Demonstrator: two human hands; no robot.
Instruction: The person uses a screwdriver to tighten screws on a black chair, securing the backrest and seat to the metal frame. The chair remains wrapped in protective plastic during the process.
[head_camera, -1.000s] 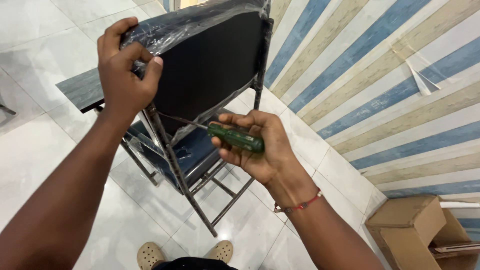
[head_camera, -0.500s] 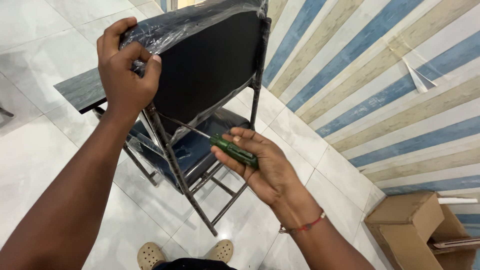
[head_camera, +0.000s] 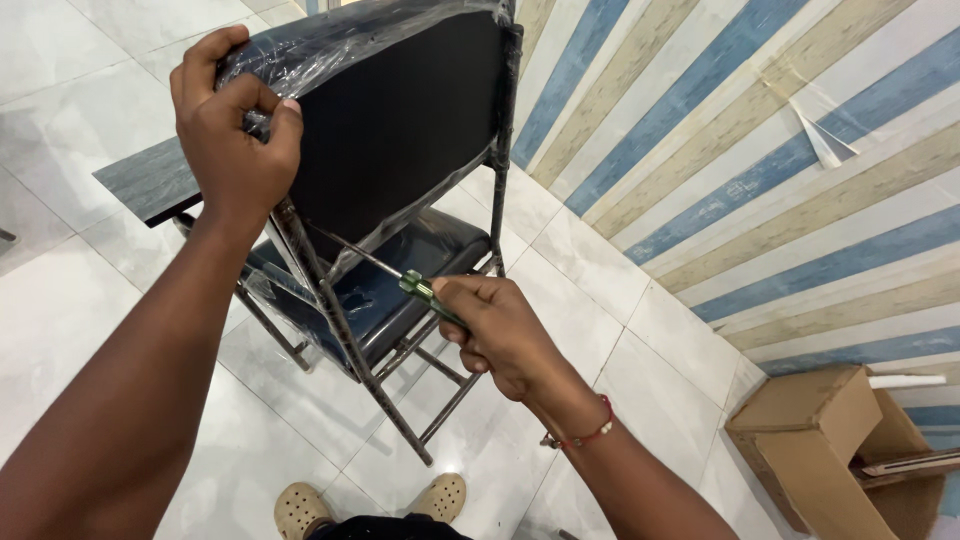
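While the left hand (head_camera: 232, 135) clamps over the top corner of the folding chair (head_camera: 400, 130), its fingers curled tight onto the plastic-wrapped backrest and thumb pressed against the front face, the right hand (head_camera: 500, 335) sits just below and behind the backrest, fingers wrapped closed around a green-handled screwdriver (head_camera: 425, 293). That tool's thin metal shaft runs up and leftward from the fist toward the back of the backrest near the chair's dark metal frame; whether its tip touches is not clear. A red beaded bracelet (head_camera: 585, 435) circles the right wrist. Under the backrest lies the chair's dark padded seat (head_camera: 400, 285), also under plastic. Beyond the chair stands a striped wall (head_camera: 780, 150); well to the chair's right rests an open cardboard box (head_camera: 830, 450). Beige clogs (head_camera: 440, 495) show on the white tiled floor (head_camera: 80, 300) below the chair.
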